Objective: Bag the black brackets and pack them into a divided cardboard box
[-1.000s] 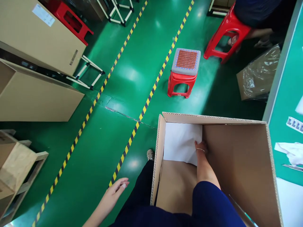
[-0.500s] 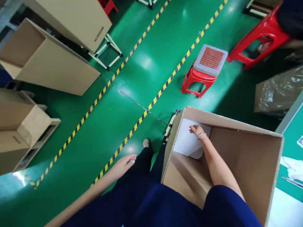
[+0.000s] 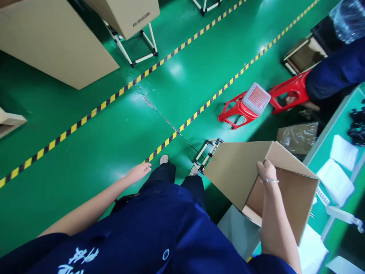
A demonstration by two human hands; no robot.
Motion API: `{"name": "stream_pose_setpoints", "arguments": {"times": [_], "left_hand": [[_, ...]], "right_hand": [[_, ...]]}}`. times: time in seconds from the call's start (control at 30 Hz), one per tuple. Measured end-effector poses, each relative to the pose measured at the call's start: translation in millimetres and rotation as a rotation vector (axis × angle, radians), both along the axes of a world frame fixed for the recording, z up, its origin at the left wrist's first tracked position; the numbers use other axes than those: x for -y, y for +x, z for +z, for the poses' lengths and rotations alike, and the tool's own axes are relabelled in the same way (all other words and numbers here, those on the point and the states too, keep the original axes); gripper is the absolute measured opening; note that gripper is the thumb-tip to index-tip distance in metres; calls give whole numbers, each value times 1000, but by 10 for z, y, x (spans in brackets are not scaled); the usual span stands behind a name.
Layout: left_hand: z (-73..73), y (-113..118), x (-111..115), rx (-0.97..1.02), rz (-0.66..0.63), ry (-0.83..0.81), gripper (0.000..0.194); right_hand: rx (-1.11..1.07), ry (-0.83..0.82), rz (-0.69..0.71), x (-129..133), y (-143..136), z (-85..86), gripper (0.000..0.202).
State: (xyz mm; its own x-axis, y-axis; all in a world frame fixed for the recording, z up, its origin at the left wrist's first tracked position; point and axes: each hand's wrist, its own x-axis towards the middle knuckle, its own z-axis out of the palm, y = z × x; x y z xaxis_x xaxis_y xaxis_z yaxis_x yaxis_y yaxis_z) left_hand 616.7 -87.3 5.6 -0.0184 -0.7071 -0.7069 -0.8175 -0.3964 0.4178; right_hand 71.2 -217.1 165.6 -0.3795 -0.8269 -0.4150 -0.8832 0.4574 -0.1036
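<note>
A tall brown cardboard box [image 3: 236,167] leans to my right, its open end facing me and the workbench. My right hand [image 3: 266,170], with a bracelet at the wrist, is closed over the box's upper edge. That arm crosses in front of the opening, and the inside bottom is hidden. The lower end of the box is at a small white pipe stand [image 3: 209,154] near my foot. My left hand [image 3: 138,173] hangs free over the floor beside my leg, fingers loosely stretched, with nothing in it.
A red stool [image 3: 238,110] with a cushion stands ahead, and a seated person [image 3: 336,76] is on another red stool. At the right a green workbench [image 3: 325,131] carries white papers. Large cartons [image 3: 57,42] stand at the left beyond the yellow-black floor tape [image 3: 114,97].
My right hand has come out of the box and now grips its edge. The box has tilted over towards the right. My left hand has shifted slightly left and up in view.
</note>
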Motion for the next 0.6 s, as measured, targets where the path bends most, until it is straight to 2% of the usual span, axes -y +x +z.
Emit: {"name": "stream_pose_setpoints", "arguments": {"times": [0.1, 0.17, 0.23, 0.3, 0.33, 0.4, 0.43, 0.5, 0.6], "left_hand": [[-42, 533, 307, 41, -33, 12, 38], [-57, 717, 512, 72, -64, 13, 38], [-59, 744, 678, 75, -125, 10, 37], [-47, 638, 833, 51, -221, -2, 35], [-39, 546, 923, 37, -283, -12, 35], [-25, 288, 1153, 13, -436, -36, 33], [-19, 121, 1289, 1, -526, -48, 31], [-8, -294, 1564, -28, -726, -69, 28], [9, -1057, 1841, -91, -1048, -99, 27]], "right_hand": [[-32, -10, -56, 192, 145, 108, 17], [-17, -19, -87, 368, 359, 88, 22], [-6, -51, -143, 463, 607, 69, 33], [-12, -102, -242, 318, 849, 91, 45], [8, -145, -271, 131, 975, 107, 46], [222, -225, -177, -430, 1270, 99, 44], [352, -190, -137, -766, 1445, 57, 44], [436, -155, -256, -1458, 1818, -110, 34], [489, -102, -604, -2482, 2295, -469, 14]]}}
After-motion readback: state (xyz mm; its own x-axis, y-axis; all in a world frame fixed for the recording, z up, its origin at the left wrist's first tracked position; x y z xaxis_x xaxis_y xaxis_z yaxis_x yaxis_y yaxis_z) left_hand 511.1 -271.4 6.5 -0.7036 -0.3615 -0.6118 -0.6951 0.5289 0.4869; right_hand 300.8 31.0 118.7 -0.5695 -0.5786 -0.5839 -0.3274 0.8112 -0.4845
